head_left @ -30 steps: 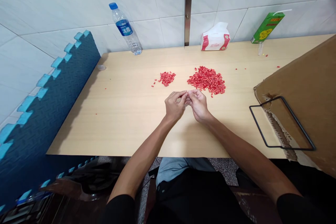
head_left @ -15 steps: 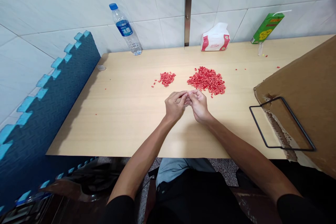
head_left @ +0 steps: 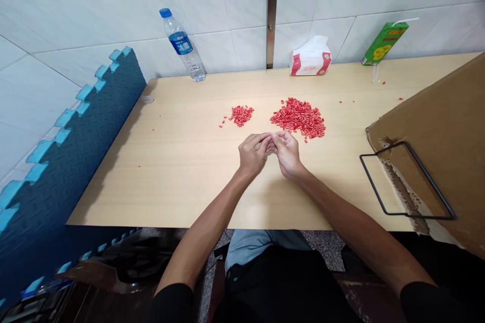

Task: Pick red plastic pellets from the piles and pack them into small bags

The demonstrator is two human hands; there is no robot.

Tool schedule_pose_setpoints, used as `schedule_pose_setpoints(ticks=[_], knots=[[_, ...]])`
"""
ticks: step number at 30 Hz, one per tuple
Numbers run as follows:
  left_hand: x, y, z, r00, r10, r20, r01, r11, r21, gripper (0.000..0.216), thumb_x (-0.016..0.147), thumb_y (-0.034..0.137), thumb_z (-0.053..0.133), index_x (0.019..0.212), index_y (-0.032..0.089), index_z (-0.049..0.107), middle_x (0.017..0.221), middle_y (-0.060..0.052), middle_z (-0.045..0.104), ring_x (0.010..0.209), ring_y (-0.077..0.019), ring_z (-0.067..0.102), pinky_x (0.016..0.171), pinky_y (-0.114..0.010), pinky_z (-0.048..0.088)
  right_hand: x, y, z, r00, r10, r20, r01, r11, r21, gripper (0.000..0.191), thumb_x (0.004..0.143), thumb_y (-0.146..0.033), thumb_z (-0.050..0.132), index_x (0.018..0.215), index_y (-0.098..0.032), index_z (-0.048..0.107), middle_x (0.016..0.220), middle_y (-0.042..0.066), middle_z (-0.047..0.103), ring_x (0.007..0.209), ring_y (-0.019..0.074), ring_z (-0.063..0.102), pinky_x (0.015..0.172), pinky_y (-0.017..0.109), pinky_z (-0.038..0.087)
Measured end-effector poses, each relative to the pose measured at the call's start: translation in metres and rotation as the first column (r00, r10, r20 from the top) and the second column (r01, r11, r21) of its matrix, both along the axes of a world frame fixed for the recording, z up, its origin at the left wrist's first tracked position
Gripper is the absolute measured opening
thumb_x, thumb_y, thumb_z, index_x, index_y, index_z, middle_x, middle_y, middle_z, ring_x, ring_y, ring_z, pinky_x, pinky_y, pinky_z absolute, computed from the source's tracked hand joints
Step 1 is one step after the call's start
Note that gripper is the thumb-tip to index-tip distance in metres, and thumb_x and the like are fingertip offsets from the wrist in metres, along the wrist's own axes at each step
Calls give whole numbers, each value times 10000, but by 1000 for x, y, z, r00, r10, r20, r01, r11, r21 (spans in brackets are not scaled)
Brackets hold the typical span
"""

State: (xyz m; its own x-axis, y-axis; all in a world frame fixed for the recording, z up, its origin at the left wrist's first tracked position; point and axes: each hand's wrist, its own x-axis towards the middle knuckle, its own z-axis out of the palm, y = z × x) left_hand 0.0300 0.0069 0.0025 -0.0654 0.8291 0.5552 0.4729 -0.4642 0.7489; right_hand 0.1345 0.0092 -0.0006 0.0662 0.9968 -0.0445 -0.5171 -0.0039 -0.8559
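My left hand and my right hand meet above the table, fingertips together in a pinch. Whatever they pinch is too small and too covered by the fingers to make out. Just beyond the right hand lies a large heap of small red tube-shaped pieces. A smaller pile of the same red pieces is beyond the left hand, with a few strays at its left side.
A water bottle, a tissue pack and a green drink carton stand along the tiled wall. To the right are a cardboard box and a black wire frame. Blue foam mats line the left of the wooden table.
Both hands keep the same pinch in nearly the same place. The whole view has shifted very slightly; the two red piles look unchanged.
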Motion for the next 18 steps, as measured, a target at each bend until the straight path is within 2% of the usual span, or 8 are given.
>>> schedule_pose_setpoints(ticks=[18], knots=[[0, 0, 0, 1000, -3, 30, 3, 1000, -21, 128, 845, 231, 624, 898, 198, 736, 866, -42, 737, 795, -142, 680, 765, -269, 535, -1, 0, -3, 1000, -11, 19, 11, 1000, -4, 322, 711, -437, 736, 777, -195, 534, 588, -48, 608, 502, 98, 585, 496, 216, 503]])
